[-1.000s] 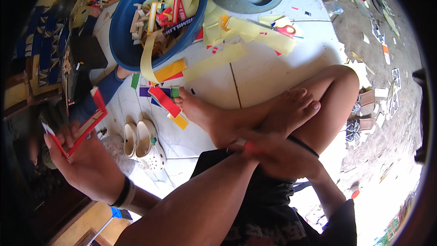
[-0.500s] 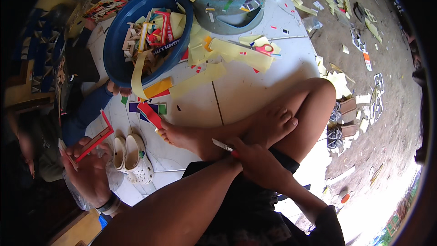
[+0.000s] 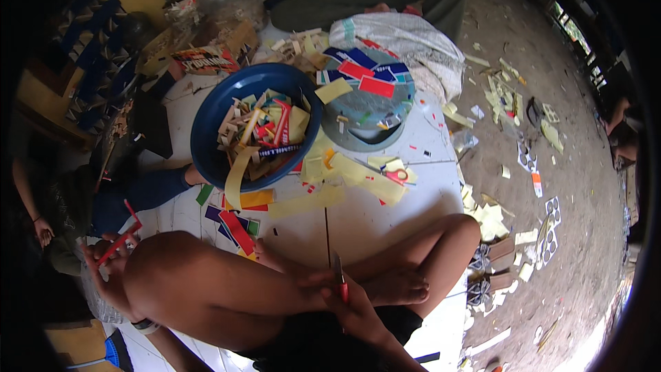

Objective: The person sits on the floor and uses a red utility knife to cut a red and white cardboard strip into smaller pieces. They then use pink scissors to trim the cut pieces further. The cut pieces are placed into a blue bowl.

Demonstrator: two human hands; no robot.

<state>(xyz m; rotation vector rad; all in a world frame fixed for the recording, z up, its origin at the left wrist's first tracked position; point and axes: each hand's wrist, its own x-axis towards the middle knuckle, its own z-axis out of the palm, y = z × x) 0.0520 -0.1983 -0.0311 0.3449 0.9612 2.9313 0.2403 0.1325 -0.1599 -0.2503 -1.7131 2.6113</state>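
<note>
Out at the left, my left hand (image 3: 110,279) grips a thin red angled frame piece (image 3: 122,241), partly hidden behind my raised knee. Its fingers are curled around the lower part. My right hand (image 3: 359,315), low in the middle above my lap, is closed on a small knife (image 3: 343,288) with a red handle. The blade points up and away from me. Ahead, a blue basin (image 3: 205,114) holds wooden bits, yellow paper and similar red and white angled pieces. Red, blue and green stickers (image 3: 237,231) lie beside my foot.
Right of the basin stands a round grey-blue tub (image 3: 358,114) with stickers on top. Red-handled scissors (image 3: 397,176) lie on yellow paper strips (image 3: 365,182). A white sack (image 3: 413,45) sits behind. Other people sit at the far side and left. Scraps and sandals (image 3: 482,269) lie at right.
The view has tipped up, bringing in a person at the far side. My bent leg now hides the pale clogs. The knife has turned upward in my right hand; my left still holds the red piece.
</note>
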